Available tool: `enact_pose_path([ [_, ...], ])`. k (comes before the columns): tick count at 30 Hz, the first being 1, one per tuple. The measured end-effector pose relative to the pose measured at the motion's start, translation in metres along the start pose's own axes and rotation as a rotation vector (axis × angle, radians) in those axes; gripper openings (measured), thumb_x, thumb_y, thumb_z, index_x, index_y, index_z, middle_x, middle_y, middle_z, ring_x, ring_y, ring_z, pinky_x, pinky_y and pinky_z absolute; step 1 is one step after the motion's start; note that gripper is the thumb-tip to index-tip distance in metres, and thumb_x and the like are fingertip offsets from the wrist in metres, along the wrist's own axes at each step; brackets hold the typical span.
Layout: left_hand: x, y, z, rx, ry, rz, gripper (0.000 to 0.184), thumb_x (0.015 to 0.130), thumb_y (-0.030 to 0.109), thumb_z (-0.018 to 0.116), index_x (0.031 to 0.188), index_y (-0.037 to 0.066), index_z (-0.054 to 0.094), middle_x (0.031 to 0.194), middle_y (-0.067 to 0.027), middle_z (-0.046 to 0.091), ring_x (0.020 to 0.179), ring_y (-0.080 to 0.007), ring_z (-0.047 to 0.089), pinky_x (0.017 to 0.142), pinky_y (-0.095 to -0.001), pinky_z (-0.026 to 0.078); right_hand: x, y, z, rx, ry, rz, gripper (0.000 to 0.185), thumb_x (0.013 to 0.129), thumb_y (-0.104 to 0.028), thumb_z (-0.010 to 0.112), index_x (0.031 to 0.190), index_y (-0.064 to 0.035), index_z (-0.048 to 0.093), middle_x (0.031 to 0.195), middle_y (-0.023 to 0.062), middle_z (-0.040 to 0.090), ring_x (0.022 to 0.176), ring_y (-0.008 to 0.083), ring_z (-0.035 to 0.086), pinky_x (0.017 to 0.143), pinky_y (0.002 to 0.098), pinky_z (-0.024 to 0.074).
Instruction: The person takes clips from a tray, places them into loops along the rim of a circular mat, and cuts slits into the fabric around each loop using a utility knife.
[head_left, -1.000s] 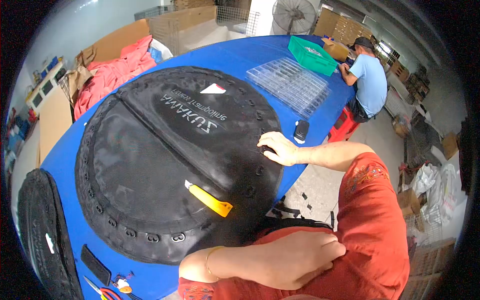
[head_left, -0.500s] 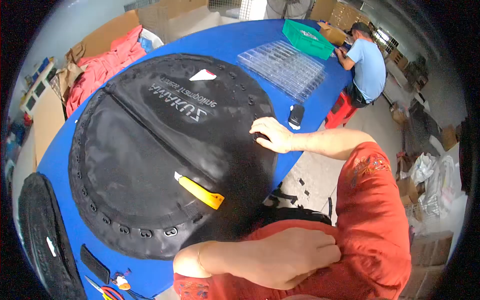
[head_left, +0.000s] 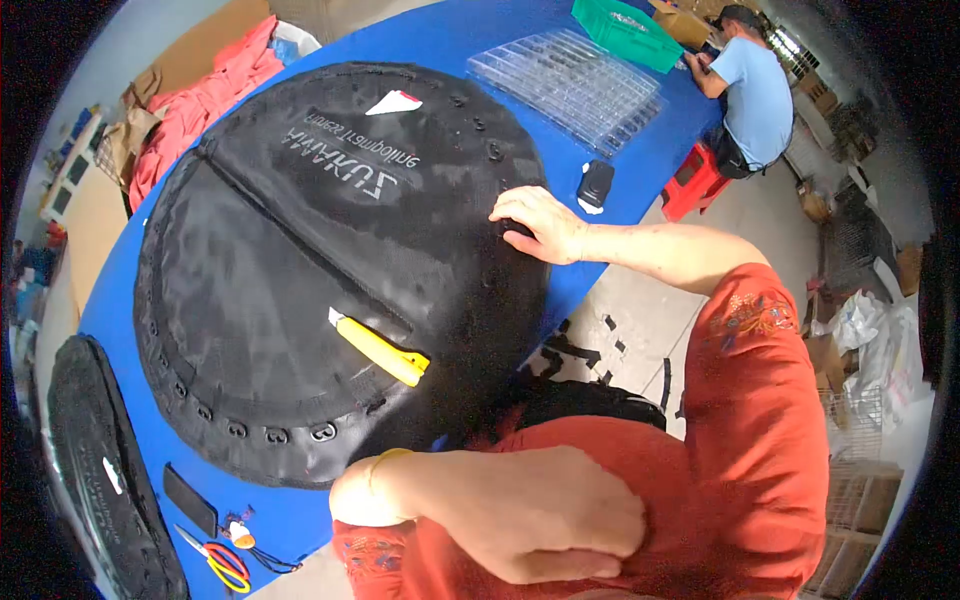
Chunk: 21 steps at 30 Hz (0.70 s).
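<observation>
A large round black mat (head_left: 280, 300) lies on the blue table (head_left: 430, 30), covering much of it, with pale lettering across its far part, a white tag (head_left: 396, 102) beyond that, and small rings (head_left: 323, 432) along its near rim. The right hand (head_left: 540, 226) rests on the mat's right edge, fingers bent and slightly spread over a dark patch; whether they pinch anything there, I cannot tell. The left hand (head_left: 560, 515) lies in front of the red shirt (head_left: 750, 430), its fingers curled together; whether something is inside them, I cannot tell. A yellow cutter (head_left: 380, 350) lies on the mat between the two hands, its pale tip pointing away to the left. Left of the mat is a second black mat (head_left: 110, 470), and near it lie a phone (head_left: 190, 498) and scissors (head_left: 228, 568). Beyond the right hand are a black device (head_left: 595, 183), clear trays (head_left: 565, 85) and a green bin (head_left: 640, 48). Farther right, another person (head_left: 755, 100) sits on a red stool (head_left: 693, 183). Black scraps (head_left: 573, 350) lie on the floor beside the table.
</observation>
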<state>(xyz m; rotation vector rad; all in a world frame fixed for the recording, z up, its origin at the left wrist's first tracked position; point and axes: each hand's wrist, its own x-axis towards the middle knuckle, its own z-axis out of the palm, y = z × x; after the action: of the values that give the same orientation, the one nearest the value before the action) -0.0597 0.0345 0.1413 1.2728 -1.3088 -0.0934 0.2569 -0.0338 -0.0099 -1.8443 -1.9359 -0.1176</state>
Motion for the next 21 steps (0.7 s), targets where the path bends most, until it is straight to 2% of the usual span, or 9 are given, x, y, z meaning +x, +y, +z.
enact_pose_path([
  [2,0.001,0.007,-0.001,-0.017,0.010,-0.005,0.017,0.096,0.014,0.061,0.090,0.000,0.053,0.091,-0.0164,0.055,0.088,-0.0382,0.057,0.075,-0.0463,0.048,0.000,-0.001,0.000,-0.010,0.013,0.006,0.039,0.090,-0.018,0.074,0.126,-0.0144,0.059,0.125,0.0101,0.060,0.123,0.0333,0.057,0.106,0.0475,0.0431],
  [4,0.000,0.013,-0.005,0.172,0.022,-0.115,0.014,0.092,0.014,0.062,0.091,0.002,0.055,0.091,-0.0145,0.056,0.089,-0.0366,0.058,0.075,-0.0457,0.048,0.000,0.000,0.001,-0.020,0.025,0.003,0.039,0.089,-0.018,0.074,0.125,-0.0139,0.059,0.125,0.0098,0.060,0.123,0.0331,0.057,0.106,0.0471,0.0434],
  [6,-0.006,0.020,-0.006,0.506,0.157,-0.277,0.018,0.084,0.016,0.065,0.092,0.003,0.056,0.091,-0.0126,0.055,0.088,-0.0334,0.059,0.076,-0.0439,0.049,-0.001,0.000,0.001,-0.029,0.042,0.001,0.039,0.088,-0.014,0.074,0.124,-0.0120,0.061,0.125,0.0100,0.061,0.123,0.0329,0.058,0.105,0.0461,0.0443],
  [9,-0.032,0.013,0.006,1.452,0.437,-0.607,0.028,0.068,0.018,0.069,0.091,0.003,0.063,0.099,-0.0135,0.061,0.096,-0.0306,0.062,0.082,-0.0396,0.051,0.001,-0.001,0.000,-0.009,0.092,-0.041,0.035,0.087,-0.011,0.073,0.120,-0.0089,0.064,0.122,0.0116,0.065,0.122,0.0333,0.060,0.105,0.0446,0.0454],
  [10,-0.005,0.023,-0.018,1.078,0.128,-1.617,0.032,0.067,0.013,0.069,0.096,0.001,0.065,0.100,-0.0154,0.063,0.098,-0.0346,0.063,0.086,-0.0442,0.051,0.000,0.000,0.002,-0.033,0.087,-0.024,0.035,0.087,-0.012,0.074,0.120,-0.0086,0.064,0.123,0.0117,0.065,0.123,0.0333,0.060,0.105,0.0445,0.0455],
  [12,-0.069,0.004,0.017,1.727,0.854,-0.984,0.029,0.076,-0.002,0.070,0.105,-0.003,0.065,0.114,-0.0201,0.066,0.107,-0.0391,0.062,0.096,-0.0474,0.049,0.001,0.002,0.001,-0.038,0.044,-0.007,0.037,0.086,-0.010,0.075,0.122,-0.0098,0.065,0.125,0.0120,0.065,0.124,0.0342,0.059,0.105,0.0455,0.0466],
  [13,-0.087,0.001,0.029,1.787,0.954,-1.138,0.025,0.087,-0.004,0.070,0.112,0.001,0.066,0.125,-0.0178,0.064,0.115,-0.0389,0.061,0.099,-0.0462,0.051,-0.001,0.004,0.004,-0.031,0.076,-0.023,0.036,0.087,-0.011,0.075,0.122,-0.0100,0.065,0.126,0.0127,0.065,0.125,0.0348,0.059,0.105,0.0455,0.0469],
  [16,-0.126,-0.009,0.066,1.675,1.232,-1.300,0.022,0.093,0.001,0.068,0.116,0.002,0.066,0.126,-0.0192,0.064,0.118,-0.0391,0.061,0.101,-0.0463,0.050,-0.002,-0.003,0.000,-0.028,0.066,0.024,0.033,0.092,-0.016,0.073,0.123,-0.0109,0.064,0.128,0.0124,0.065,0.125,0.0347,0.058,0.107,0.0453,0.0449],
  [21,-0.127,-0.039,0.099,1.622,1.268,-1.320,0.028,0.094,0.007,0.070,0.120,0.000,0.064,0.131,-0.0197,0.062,0.123,-0.0385,0.058,0.106,-0.0466,0.048,-0.003,0.001,0.003,-0.008,0.067,-0.001,0.033,0.095,-0.016,0.070,0.126,-0.0104,0.063,0.130,0.0134,0.064,0.126,0.0347,0.058,0.108,0.0450,0.0443],
])
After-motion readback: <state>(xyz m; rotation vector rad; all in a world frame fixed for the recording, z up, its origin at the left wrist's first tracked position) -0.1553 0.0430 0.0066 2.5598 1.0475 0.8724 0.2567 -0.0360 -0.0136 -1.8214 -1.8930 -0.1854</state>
